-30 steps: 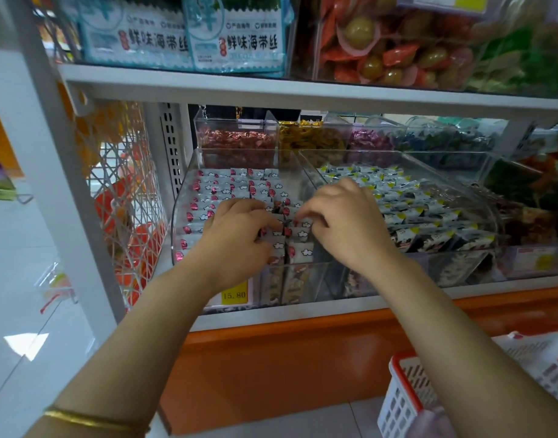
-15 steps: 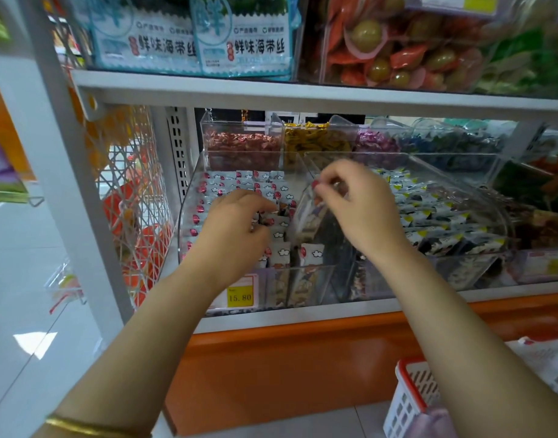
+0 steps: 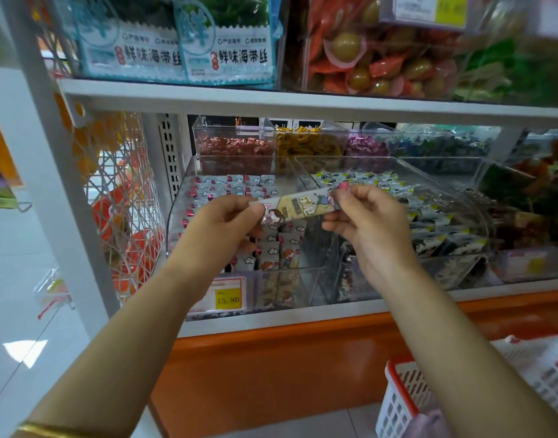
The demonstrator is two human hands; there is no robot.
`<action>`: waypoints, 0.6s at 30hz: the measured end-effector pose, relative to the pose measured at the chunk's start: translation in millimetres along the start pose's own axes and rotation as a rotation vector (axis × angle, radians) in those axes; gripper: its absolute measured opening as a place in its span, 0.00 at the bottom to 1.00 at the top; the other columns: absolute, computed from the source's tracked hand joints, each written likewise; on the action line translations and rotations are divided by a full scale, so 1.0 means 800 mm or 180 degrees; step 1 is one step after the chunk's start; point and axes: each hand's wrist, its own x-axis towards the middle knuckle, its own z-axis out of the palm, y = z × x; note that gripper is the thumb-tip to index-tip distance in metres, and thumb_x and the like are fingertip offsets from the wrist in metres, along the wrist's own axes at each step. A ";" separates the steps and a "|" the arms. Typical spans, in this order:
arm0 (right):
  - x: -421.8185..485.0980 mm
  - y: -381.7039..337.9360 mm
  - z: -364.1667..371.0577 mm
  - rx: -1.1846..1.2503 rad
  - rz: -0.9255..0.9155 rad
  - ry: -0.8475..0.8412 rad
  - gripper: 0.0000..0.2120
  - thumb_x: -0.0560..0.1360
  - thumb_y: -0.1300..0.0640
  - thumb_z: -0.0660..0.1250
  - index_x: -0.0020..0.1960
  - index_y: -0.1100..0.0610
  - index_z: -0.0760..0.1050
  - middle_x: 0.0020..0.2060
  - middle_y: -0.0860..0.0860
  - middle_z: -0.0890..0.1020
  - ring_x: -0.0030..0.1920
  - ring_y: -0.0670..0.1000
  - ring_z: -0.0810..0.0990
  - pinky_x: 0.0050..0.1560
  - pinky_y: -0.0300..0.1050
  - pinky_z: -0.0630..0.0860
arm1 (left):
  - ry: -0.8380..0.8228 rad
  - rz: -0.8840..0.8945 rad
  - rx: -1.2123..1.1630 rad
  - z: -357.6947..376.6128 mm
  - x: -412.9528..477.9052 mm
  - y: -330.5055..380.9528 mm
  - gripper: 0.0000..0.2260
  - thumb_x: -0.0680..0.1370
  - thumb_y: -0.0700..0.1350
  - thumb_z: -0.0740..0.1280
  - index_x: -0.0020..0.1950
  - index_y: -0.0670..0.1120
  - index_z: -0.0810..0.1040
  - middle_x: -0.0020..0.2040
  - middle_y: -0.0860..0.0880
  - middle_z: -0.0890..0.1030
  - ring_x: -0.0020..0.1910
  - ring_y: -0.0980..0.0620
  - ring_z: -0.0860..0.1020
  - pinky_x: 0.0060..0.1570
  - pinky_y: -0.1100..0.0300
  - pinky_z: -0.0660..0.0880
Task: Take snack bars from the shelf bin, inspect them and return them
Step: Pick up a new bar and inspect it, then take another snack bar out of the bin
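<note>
A wrapped snack bar (image 3: 298, 205), cream-coloured with cartoon print, is stretched level between both hands above the clear shelf bin (image 3: 189, 197). My left hand (image 3: 227, 229) pinches its left end and my right hand (image 3: 366, 219) pinches its right end. Below the bar, several more bars (image 3: 281, 251) of the same kind stand packed in the bin, partly hidden by my hands.
A second clear bin (image 3: 454, 191) of yellow-and-black wrapped bars sits to the right. Smaller candy bins (image 3: 236, 147) line the back. An upper shelf (image 3: 303, 102) hangs close overhead. A yellow price tag (image 3: 228, 299) marks the bin front. A red-and-white basket (image 3: 407, 396) stands at lower right.
My right hand lifted one bar out of the bin. My left hand came up from the bars and took its other end, so the bar now lies level between both hands.
</note>
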 end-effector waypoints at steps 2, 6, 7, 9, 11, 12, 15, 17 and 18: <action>-0.001 -0.001 -0.001 0.0366 0.0292 -0.0120 0.03 0.75 0.65 0.65 0.43 0.62 0.76 0.35 0.54 0.80 0.32 0.46 0.81 0.34 0.37 0.78 | 0.0033 -0.0159 -0.0326 0.000 -0.001 0.002 0.07 0.79 0.46 0.63 0.46 0.44 0.78 0.36 0.49 0.80 0.37 0.54 0.80 0.33 0.67 0.76; -0.001 -0.003 -0.002 0.1051 0.0813 -0.0381 0.04 0.73 0.67 0.65 0.42 0.63 0.78 0.32 0.52 0.82 0.33 0.47 0.82 0.34 0.37 0.79 | 0.0034 -0.0341 -0.0689 -0.004 -0.003 0.001 0.10 0.79 0.49 0.62 0.42 0.44 0.73 0.30 0.52 0.78 0.29 0.54 0.77 0.28 0.64 0.75; 0.000 -0.003 -0.002 0.1194 0.0902 -0.0416 0.04 0.73 0.68 0.64 0.43 0.63 0.78 0.31 0.53 0.82 0.33 0.47 0.82 0.34 0.37 0.79 | 0.0031 -0.0376 -0.0767 -0.006 -0.003 0.001 0.11 0.79 0.50 0.62 0.41 0.45 0.73 0.29 0.51 0.77 0.28 0.54 0.76 0.27 0.64 0.74; 0.000 -0.003 0.000 0.1432 0.1030 -0.0415 0.05 0.73 0.70 0.63 0.44 0.65 0.77 0.31 0.54 0.83 0.33 0.49 0.83 0.34 0.37 0.79 | -0.0017 -0.0431 -0.0913 -0.011 -0.002 0.001 0.11 0.79 0.49 0.62 0.39 0.46 0.72 0.29 0.52 0.75 0.26 0.55 0.72 0.25 0.65 0.71; 0.000 -0.002 0.001 0.1617 0.1105 -0.0328 0.06 0.73 0.72 0.61 0.45 0.66 0.76 0.31 0.56 0.83 0.33 0.50 0.84 0.33 0.37 0.79 | -0.0084 -0.0503 -0.1126 -0.013 -0.001 0.001 0.10 0.78 0.48 0.63 0.38 0.47 0.72 0.28 0.52 0.74 0.25 0.57 0.71 0.23 0.67 0.70; 0.000 -0.002 0.001 0.1690 0.1126 -0.0267 0.07 0.74 0.73 0.61 0.45 0.65 0.76 0.31 0.56 0.83 0.33 0.50 0.84 0.33 0.37 0.79 | -0.0113 -0.0539 -0.1239 -0.013 -0.001 0.001 0.10 0.78 0.47 0.63 0.38 0.46 0.73 0.28 0.52 0.74 0.25 0.57 0.72 0.23 0.67 0.70; 0.000 0.000 0.001 0.1660 0.1088 -0.0135 0.09 0.74 0.74 0.60 0.45 0.64 0.76 0.31 0.57 0.84 0.33 0.51 0.84 0.32 0.37 0.79 | -0.0204 -0.0539 -0.1381 -0.013 -0.001 0.000 0.07 0.79 0.43 0.62 0.41 0.45 0.74 0.29 0.50 0.77 0.26 0.57 0.75 0.24 0.68 0.72; 0.000 0.001 0.000 0.1308 0.0929 -0.0084 0.09 0.75 0.73 0.61 0.46 0.63 0.76 0.31 0.56 0.84 0.33 0.52 0.84 0.32 0.39 0.80 | -0.0179 -0.0405 -0.1242 -0.014 -0.001 -0.001 0.05 0.79 0.41 0.62 0.44 0.44 0.75 0.29 0.50 0.79 0.27 0.56 0.76 0.26 0.68 0.73; 0.000 0.001 0.000 0.1117 0.0850 -0.0071 0.08 0.75 0.71 0.61 0.47 0.62 0.76 0.31 0.55 0.83 0.33 0.52 0.84 0.32 0.40 0.80 | -0.0122 -0.0290 -0.1076 -0.015 -0.001 -0.001 0.04 0.78 0.41 0.62 0.46 0.45 0.76 0.30 0.50 0.79 0.28 0.56 0.77 0.27 0.67 0.74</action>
